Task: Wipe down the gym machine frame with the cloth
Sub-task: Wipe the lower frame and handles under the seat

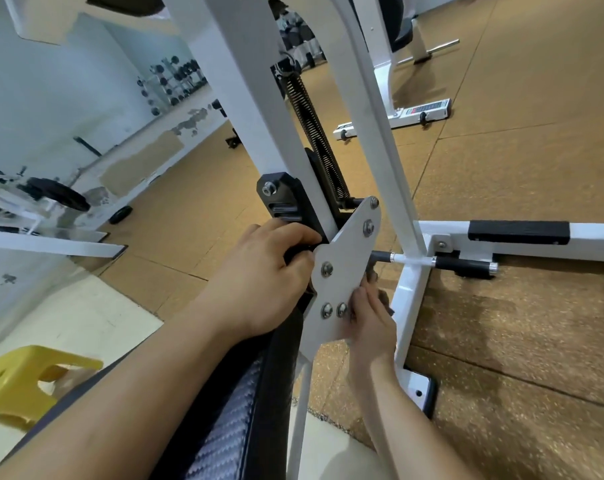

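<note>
Close-up: gripping black bracket (286, 199) on white machine frame (245, 81) with left hand (259, 278), pinching dark cloth (383, 296) behind bolted plate (345, 258) with right hand (371, 323).

Behind the right edge of the white bolted plate (345, 275), the blurred right grip (370, 323) hides its fingertips. The cloth (383, 301) shows there only as a dark scrap, and how it is held cannot be told. Left of the plate, the left grip (259, 282) covers most of a black part (295, 252). Above the plate, the machine frame (245, 81) runs off the top edge. Far up-left of the plate, a dumbbell rack (170, 81) is too small to read.
</note>
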`<state>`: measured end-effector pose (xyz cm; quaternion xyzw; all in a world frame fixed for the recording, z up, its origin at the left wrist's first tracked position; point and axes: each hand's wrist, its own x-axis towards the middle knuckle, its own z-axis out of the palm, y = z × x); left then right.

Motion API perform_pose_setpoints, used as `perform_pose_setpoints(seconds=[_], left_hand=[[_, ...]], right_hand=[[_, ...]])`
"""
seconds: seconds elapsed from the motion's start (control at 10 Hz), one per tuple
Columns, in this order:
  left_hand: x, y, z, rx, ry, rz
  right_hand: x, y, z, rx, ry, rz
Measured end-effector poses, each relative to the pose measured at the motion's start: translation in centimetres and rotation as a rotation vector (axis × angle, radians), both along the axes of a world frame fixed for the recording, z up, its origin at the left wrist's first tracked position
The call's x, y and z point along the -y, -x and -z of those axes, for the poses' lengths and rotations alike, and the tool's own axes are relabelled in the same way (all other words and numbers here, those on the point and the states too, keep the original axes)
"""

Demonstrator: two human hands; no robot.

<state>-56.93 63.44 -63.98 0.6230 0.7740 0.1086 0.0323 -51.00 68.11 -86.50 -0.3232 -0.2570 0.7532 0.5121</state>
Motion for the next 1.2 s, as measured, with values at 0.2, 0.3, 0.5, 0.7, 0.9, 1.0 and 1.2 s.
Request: perform_pose_setpoints(seconds=[0.2, 0.3, 0.5, 0.7, 0.9, 1.0, 1.2], left_hand=[[-0.1, 0.4, 0.2, 0.020, -0.003, 0.008], [-0.1, 0.5, 0.2, 0.030, 0.014, 0.015], [-0.2, 0.5, 0.3, 0.024, 0.041, 0.013], [-0.1, 0.6, 0.1, 0.024, 0.062, 0.014], [-0.2, 0.7, 0.3, 0.028, 0.036, 0.021], [-0.2, 0.6, 0.2, 0.014, 0.045, 0.020], [0.1, 0.2, 0.1, 0.024, 0.055, 0.007]], right_hand=[[1.7, -1.0, 5.7, 0.268, -0.156, -0.071], [1.9, -1.1, 6.9, 0.277, 0.009, -0.161], [1.1, 0.4, 2.4, 0.271, -0.118, -0.012], [2.1, -0.4, 7.7, 0.369, -0.092, -0.099], [0.6, 0.7, 4.7, 0.334, 0.000, -0.072], [1.1, 1.2, 2.9, 0.253, -0.091, 0.008], [1.4, -1.1, 10.4, 0.490, -0.054, -0.161]])
